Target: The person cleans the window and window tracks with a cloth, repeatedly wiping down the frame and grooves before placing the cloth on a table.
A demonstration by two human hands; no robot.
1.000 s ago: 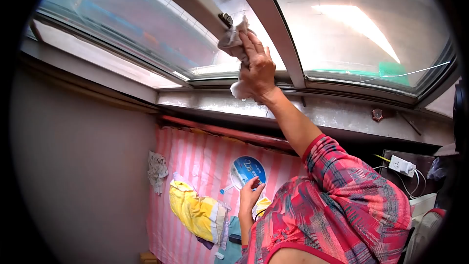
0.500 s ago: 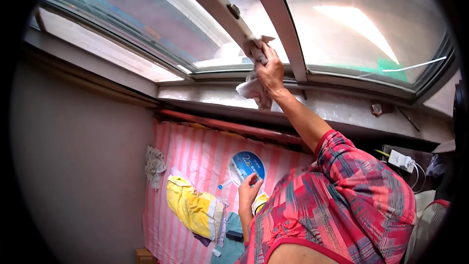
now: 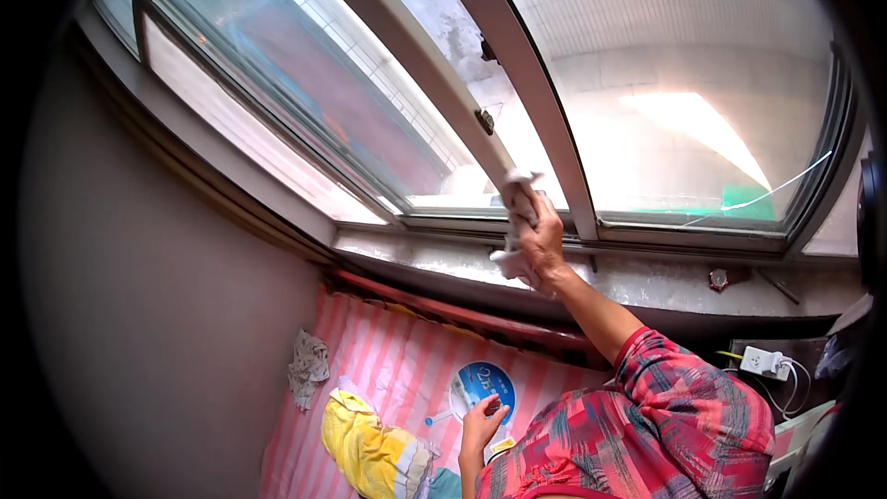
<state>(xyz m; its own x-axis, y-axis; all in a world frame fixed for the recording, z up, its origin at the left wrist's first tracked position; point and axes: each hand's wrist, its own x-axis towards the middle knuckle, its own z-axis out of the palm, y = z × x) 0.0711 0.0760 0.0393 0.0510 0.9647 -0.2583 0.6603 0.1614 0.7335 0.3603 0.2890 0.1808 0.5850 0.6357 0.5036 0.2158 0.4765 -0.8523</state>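
My right hand (image 3: pixel 545 240) grips a greyish-white cloth (image 3: pixel 517 263) and presses it against the lower part of a window sash's upright frame (image 3: pixel 434 83). A small dark latch (image 3: pixel 485 122) sits on that frame above the cloth. Lower down, my left hand (image 3: pixel 480 425) hangs over the bed with its fingers loosely bent and apart, and nothing shows in it. Just behind its fingers, a blue and white hand fan (image 3: pixel 490 381) lies on the pink striped bed sheet (image 3: pixel 393 351).
A yellow towel (image 3: pixel 360 434) and a crumpled pale cloth (image 3: pixel 308 368) lie on the bed. On the sill (image 3: pixel 647 282) rest a watch-like object (image 3: pixel 718 280) and a thin dark rod (image 3: pixel 778 286). A white power strip (image 3: pixel 762 360) with cords is at the right.
The view has tilted up, showing more window. My right hand with the cloth remains low on the sash frame, its cloth bunched differently. The left hand stays near the fan.
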